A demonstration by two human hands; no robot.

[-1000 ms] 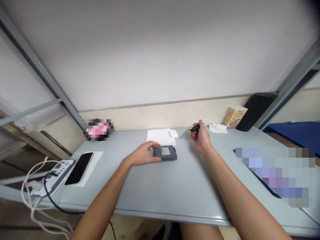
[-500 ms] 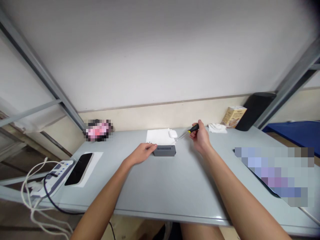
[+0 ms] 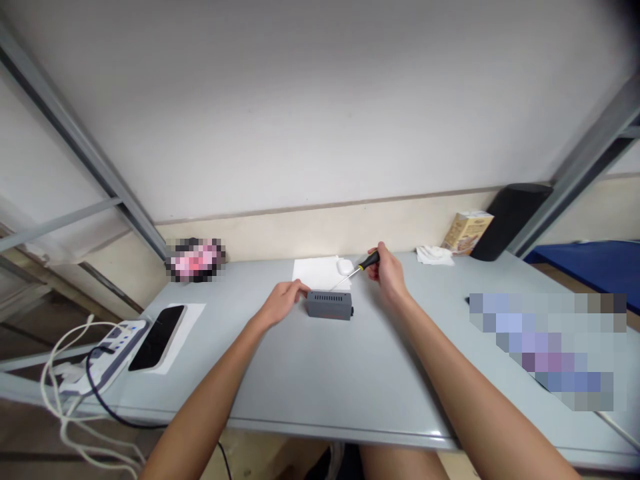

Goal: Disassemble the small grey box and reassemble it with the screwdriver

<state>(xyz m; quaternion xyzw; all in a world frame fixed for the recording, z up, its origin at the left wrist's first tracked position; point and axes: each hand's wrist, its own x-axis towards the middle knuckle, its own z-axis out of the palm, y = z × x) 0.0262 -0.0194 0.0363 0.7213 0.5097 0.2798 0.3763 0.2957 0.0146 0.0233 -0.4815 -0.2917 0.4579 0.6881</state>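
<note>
A dark grey box with a row of vent slots (image 3: 329,306) stands on the desk in front of me, a small black knob at its right end. Curled fingers of my left hand (image 3: 284,302) grip its left rear corner, and their tips are partly hidden. My right hand (image 3: 388,272) is closed round the black and yellow handle of a screwdriver (image 3: 371,260). The thin shaft slants down to the left, ending at the rear edge of the box; whether the tip touches it cannot be made out.
Behind the box lie white paper (image 3: 314,270) and a small white case (image 3: 345,267). Left are a phone (image 3: 158,337) and a power strip (image 3: 107,360) with cables. Tissue (image 3: 435,255), a carton (image 3: 468,233) and a black cylinder (image 3: 515,220) stand back right.
My right hand has moved left and slightly up, bringing the screwdriver tip from right of the box to its rear edge. The box has turned slightly, with its front showing more.
</note>
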